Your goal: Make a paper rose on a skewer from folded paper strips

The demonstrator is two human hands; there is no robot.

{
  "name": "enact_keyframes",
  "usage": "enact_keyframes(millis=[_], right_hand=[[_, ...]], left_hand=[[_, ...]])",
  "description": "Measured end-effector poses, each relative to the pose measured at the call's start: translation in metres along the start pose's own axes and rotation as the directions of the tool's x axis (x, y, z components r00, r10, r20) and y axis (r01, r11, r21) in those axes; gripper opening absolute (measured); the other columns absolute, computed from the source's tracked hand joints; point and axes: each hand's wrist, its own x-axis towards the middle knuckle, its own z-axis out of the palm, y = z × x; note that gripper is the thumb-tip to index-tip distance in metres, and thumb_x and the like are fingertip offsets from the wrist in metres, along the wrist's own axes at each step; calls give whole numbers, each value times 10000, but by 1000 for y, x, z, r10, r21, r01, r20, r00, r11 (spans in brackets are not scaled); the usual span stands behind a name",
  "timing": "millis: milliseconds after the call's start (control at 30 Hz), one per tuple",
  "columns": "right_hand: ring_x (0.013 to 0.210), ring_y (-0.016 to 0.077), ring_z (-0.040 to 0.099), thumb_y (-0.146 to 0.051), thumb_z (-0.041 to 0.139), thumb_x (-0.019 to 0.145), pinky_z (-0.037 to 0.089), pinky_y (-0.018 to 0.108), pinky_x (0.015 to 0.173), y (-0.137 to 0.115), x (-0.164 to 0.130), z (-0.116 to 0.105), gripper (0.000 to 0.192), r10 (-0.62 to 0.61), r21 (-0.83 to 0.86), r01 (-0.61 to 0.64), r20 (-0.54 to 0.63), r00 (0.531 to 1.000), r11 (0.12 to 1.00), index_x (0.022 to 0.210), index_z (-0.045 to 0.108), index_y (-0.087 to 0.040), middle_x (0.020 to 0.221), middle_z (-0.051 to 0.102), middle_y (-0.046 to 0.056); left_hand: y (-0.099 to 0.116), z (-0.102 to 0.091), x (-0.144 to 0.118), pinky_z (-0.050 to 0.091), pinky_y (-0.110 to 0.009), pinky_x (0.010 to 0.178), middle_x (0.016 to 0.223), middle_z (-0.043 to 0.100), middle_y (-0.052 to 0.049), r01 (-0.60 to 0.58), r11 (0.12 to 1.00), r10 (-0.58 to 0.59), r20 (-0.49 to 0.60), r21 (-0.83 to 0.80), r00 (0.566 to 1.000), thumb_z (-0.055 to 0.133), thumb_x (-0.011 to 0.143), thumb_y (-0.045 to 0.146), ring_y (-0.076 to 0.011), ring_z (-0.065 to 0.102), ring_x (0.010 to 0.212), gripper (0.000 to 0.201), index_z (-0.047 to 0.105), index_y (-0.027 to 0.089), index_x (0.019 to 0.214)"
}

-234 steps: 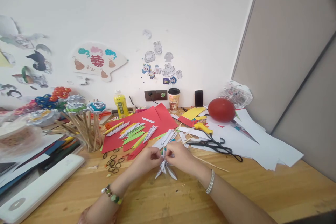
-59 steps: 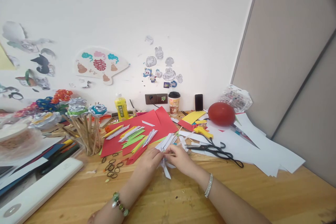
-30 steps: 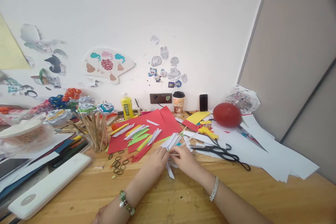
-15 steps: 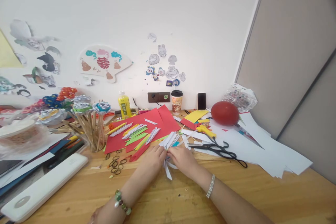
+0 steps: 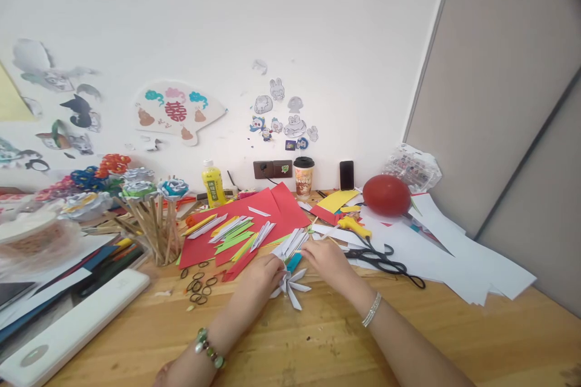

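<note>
My left hand (image 5: pixel 265 278) is closed, its fingertips pinching a white folded-paper flower (image 5: pixel 294 297) whose narrow petals spread out just above the wooden table. To the right, my right hand (image 5: pixel 327 263) is closed too, on what looks like a thin pale stick (image 5: pixel 298 251) whose tip pokes out towards the left hand. Between and beyond the hands lie a bundle of white folded paper strips (image 5: pixel 293 243) and a blue paper piece (image 5: pixel 294 262). The fingers partly cover the flower's centre and most of the stick.
Red paper sheets (image 5: pixel 258 211) with folded strips lie ahead. Rubber bands (image 5: pixel 198 285) and a cup of wooden sticks (image 5: pixel 161 233) are at left. Black scissors (image 5: pixel 385 263), a yellow glue gun (image 5: pixel 354 227), white paper (image 5: pixel 481 260) and a red balloon (image 5: pixel 387 195) are at right.
My hands were together over the flower; my right hand has moved away to the right and slightly up. More of the flower's petals and the blue paper show.
</note>
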Motion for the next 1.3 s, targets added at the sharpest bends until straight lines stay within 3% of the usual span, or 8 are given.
enact_keyframes(millis=[500,1000,1300], right_hand=[[716,156,627,-242,449,926,356,235,605,1,0,1,195,80,-51,-80,-2,997,996,820,600,-181,765,679,34],[704,170,636,-242,446,925,358,245,591,-1,0,-1,211,86,-96,-83,34,996,992,809,608,-174,757,685,55],[709,177,646,-248,451,922,355,244,569,0,0,1,206,86,-118,-81,41,995,990,809,607,-175,769,691,61]], left_hand=[[2,0,-1,467,-265,638,771,648,-56,-57,997,59,-32,54,998,441,859,139,-177,604,708,192,615,162,780],[3,-3,0,462,-271,643,772,669,-64,-79,993,77,20,87,997,453,859,138,-175,601,688,199,626,162,763],[-2,4,-3,463,-263,627,750,660,-47,-54,991,66,-98,123,993,472,874,209,-176,613,692,157,602,170,795]])
